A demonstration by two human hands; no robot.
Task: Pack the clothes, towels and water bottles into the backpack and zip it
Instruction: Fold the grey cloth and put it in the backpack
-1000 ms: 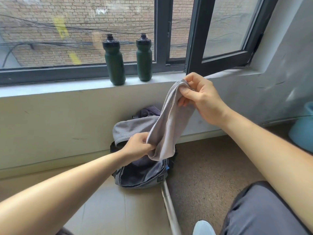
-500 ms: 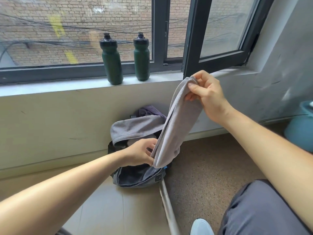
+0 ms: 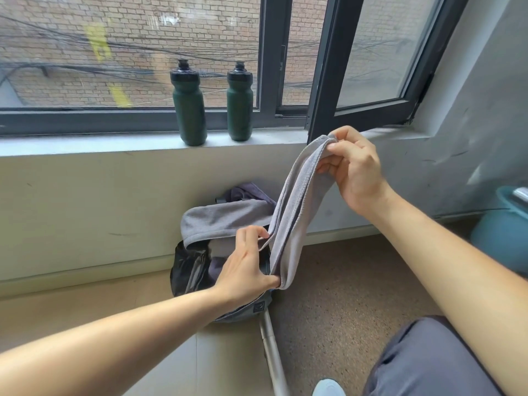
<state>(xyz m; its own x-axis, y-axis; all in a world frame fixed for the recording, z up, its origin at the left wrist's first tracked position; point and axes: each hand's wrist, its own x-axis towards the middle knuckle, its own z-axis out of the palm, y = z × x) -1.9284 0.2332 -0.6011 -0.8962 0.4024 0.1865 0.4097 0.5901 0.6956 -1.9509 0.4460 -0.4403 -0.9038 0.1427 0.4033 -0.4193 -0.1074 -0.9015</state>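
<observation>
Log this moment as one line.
step: folding towel | hands: left, right both on towel | backpack: open | bottles: on sill

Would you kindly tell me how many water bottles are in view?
2. Both stand upright on the windowsill: the left bottle and the right bottle, side by side, apart. Others may be hidden inside the backpack.

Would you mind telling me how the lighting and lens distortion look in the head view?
Head view: soft daylight through the window, no harsh shadows; wide-angle bend curves the sill and stretches the forearms; the towel and both bottles are sharp; the backpack interior is dim.
</observation>
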